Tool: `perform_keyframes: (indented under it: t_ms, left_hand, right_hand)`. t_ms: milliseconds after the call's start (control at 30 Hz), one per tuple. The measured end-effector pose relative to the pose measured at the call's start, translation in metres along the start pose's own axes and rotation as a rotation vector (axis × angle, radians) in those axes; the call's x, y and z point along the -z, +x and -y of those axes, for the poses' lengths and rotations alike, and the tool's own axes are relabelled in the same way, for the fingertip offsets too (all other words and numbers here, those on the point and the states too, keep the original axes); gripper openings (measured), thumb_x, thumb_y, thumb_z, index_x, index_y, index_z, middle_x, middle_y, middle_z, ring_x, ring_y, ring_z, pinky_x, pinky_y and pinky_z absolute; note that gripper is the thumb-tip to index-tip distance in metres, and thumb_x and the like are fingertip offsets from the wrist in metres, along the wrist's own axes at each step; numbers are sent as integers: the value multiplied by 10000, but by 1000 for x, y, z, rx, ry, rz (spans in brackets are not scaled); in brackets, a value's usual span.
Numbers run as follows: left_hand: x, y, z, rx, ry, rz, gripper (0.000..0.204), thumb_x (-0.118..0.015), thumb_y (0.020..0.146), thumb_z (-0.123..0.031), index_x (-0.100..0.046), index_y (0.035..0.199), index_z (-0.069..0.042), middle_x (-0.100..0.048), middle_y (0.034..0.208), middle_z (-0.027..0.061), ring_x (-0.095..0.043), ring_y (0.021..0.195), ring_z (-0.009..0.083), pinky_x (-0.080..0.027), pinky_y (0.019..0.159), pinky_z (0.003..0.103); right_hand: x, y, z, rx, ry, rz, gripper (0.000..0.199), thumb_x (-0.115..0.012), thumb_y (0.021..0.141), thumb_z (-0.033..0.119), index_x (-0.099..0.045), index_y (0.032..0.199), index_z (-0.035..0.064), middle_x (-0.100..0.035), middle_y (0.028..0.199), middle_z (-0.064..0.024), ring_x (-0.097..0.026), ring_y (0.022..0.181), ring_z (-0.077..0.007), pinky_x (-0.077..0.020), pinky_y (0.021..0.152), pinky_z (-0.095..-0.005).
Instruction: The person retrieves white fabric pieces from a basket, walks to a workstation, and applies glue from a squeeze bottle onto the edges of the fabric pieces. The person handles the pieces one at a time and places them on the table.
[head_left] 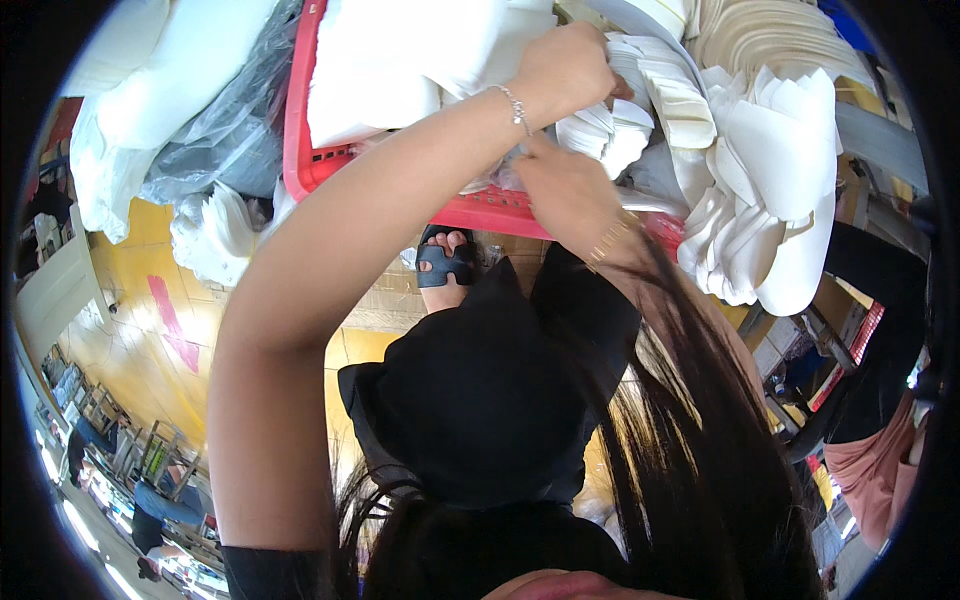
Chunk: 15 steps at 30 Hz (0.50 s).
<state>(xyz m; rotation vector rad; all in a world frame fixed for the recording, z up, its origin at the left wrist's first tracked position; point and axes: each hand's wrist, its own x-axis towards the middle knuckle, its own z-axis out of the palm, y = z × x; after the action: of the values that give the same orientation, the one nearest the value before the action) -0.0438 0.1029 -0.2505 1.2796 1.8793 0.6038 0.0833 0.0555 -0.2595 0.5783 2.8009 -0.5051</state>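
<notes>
White curved pieces (626,138) stacked at 1 o'clock, by a red basket (297,140)

The pieces are seen in small, loosely fanned stacks beyond the basket's near rim; whether they lie inside it or over its edge cannot be told. They are reached by two bare arms. The left hand (568,66) is placed on the far side, its fingers bent down beside the stacks; the right hand (568,186) is set nearer, just below the left wrist. Whether either grip is closed on a piece cannot be told, as most fingertips are hidden.

More white pieces are hung in a layered fan (775,190) between 2 and 3 o'clock. At 10 o'clock, clear plastic sheeting (225,125) is bunched.

In judgement, the small stacks could be toppled or mixed if they were brushed by a wrist, since they are loose and closely packed. A piece could be snagged by the chain bracelet (515,110) at the left wrist. Long dark hair (690,400), draped across the right forearm at 4 o'clock, could be caught or could block the view. Thin edges might be bent if squeezed hard.

No brand, label or writing can be read; only a plain red floor mark (172,322) is shown at 9 o'clock.
</notes>
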Motion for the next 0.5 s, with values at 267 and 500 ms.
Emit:
perform_keyframes:
  t_ms: [267,500]
  left_hand:
    - [0,3,-6,-9,10,51,407,-772,619,-376,-690,780,-11,-674,831,182,-655,831,326,-517,743,384]
    - [-1,3,-2,-3,4,-4,376,-774,605,-350,-696,743,-9,-673,826,191,-658,820,329,-521,731,388]
  right_hand:
    - [-17,23,3,18,-168,207,140,-547,807,97,-673,813,38,-636,894,-99,-673,778,-272,-546,644,-403]
    - [-8,12,5,-26,29,97,141,-519,805,65,-642,857,21,-561,1093,-153,-650,810,-302,-524,700,-416]
